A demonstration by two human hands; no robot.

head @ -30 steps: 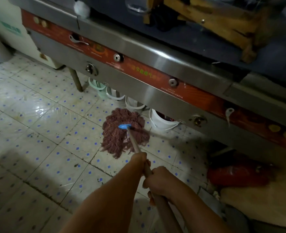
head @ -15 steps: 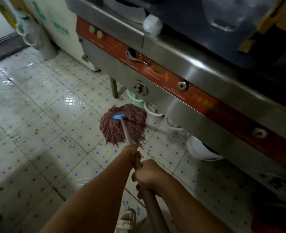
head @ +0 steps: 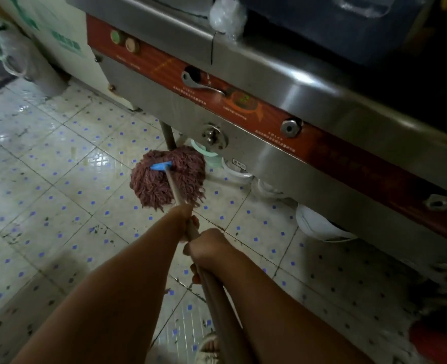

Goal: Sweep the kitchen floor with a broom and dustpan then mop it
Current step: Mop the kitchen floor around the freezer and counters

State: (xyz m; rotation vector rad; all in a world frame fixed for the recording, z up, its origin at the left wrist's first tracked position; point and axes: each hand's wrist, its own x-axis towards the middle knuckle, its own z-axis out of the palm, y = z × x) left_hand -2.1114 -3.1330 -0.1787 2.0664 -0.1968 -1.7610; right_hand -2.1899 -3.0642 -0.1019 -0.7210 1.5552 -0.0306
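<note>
A reddish-brown string mop head with a blue clamp lies flat on the white tiled floor, which has blue dots and dark specks. It touches the foot of a metal leg under the steel stove. The pale mop handle runs back toward me. My left hand grips the handle further down toward the mop. Just behind it, my right hand is closed around the same handle.
A long steel stove with a red control strip stands along the right. White buckets and a green-rimmed one sit beneath it. A white cabinet is at the far left. Something red lies bottom right. My sandalled foot shows below.
The mop head has slid left along the stove front, from beside the white buckets to the metal leg. My view has followed leftward. Both hands keep their grip.
</note>
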